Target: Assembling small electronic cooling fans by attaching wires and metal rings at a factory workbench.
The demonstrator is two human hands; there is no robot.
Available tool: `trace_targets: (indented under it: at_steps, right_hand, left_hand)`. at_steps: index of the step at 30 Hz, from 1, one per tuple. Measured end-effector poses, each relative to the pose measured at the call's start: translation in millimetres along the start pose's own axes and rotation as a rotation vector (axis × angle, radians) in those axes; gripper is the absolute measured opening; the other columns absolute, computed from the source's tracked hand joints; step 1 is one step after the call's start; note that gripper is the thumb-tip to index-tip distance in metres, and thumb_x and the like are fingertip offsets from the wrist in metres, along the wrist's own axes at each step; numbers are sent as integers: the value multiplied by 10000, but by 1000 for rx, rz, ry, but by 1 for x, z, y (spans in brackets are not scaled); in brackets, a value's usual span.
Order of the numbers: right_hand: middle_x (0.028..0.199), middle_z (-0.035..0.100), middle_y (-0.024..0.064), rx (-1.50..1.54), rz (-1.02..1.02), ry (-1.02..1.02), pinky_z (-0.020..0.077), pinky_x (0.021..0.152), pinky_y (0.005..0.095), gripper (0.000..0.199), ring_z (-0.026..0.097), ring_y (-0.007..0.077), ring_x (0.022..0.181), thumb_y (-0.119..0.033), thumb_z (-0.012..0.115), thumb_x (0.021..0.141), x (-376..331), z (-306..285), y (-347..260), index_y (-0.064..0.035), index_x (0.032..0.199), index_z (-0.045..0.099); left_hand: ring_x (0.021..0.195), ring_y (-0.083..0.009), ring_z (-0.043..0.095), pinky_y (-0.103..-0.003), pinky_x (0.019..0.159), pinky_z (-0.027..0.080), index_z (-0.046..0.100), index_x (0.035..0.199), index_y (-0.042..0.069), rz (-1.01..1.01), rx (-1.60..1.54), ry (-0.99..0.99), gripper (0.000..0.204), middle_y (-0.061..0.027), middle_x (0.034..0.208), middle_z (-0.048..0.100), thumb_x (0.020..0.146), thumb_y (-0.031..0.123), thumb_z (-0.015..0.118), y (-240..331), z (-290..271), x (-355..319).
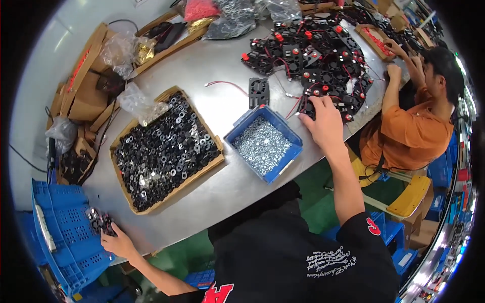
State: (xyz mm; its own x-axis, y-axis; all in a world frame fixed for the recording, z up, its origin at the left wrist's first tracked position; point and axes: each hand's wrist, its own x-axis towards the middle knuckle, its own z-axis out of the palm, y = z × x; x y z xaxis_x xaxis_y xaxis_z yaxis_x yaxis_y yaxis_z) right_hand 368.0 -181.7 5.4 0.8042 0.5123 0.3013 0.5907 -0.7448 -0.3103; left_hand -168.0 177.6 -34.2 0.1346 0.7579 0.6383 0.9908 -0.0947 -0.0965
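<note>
At the lower left, my left hand [118, 243] is closed around a small cluster of black parts [100, 221] with shiny bits, held over the near side of a blue plastic crate [68, 237]. Its exact kind is hard to make out. My right hand [326, 123] reaches to the near edge of a heap of black fan units [328, 60] with red caps and thin red-black wires. Thumb and fingers curve round one black fan unit [306, 107] there. Another black unit [259, 92] lies apart on the steel table, its wire trailing left.
A cardboard tray [217, 160] full of black ring-shaped parts and a blue bin [275, 174] of small silver pieces stand on the table [202, 212]. Plastic bags [136, 103] and boxes line the back left. An orange-shirted person [411, 131] works at the right.
</note>
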Motion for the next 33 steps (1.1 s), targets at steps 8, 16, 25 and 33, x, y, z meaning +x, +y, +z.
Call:
trace_targets:
  at_steps: [8, 16, 25, 33]
  right_hand:
    - [798, 608, 55, 274, 135, -14, 447, 671, 266, 422, 541, 117, 738, -317, 728, 830, 9, -15, 12, 12, 1083, 649]
    - [1405, 464, 94, 1160, -76, -21, 412, 963, 311, 514, 481, 224, 1241, 1, 465, 923, -7, 8, 140, -12, 1431, 389]
    - [1345, 537, 108, 1574, 382, 40, 438, 966, 350, 414, 550, 218, 1174, -276, 434, 1010, -22, -25, 46, -54, 1356, 474]
    - [1350, 531, 140, 1623, 344, 96, 409, 1026, 378, 463, 516, 261, 1233, -280, 416, 1007, -34, -24, 20, -13, 1384, 433]
  left_hand:
    - [1019, -394, 548, -476, 906, 417, 581, 1094, -56, -17, -17, 20, 395, -236, 1063, 602, 837, 242, 622, 42, -53, -24]
    - [1056, -385, 506, -467, 897, 423, 525, 1208, -14, -260, -140, -69, 555, -197, 1121, 556, 797, 310, 709, 16, -41, -27]
    - [908, -254, 585, -366, 798, 436, 605, 1125, 58, 89, -157, -198, 405, -82, 971, 626, 799, 269, 721, -26, -19, 8]
    - [816, -110, 608, -254, 630, 484, 516, 1187, -3, -703, -2037, -584, 362, -73, 1025, 637, 901, 191, 624, 21, -88, 4]
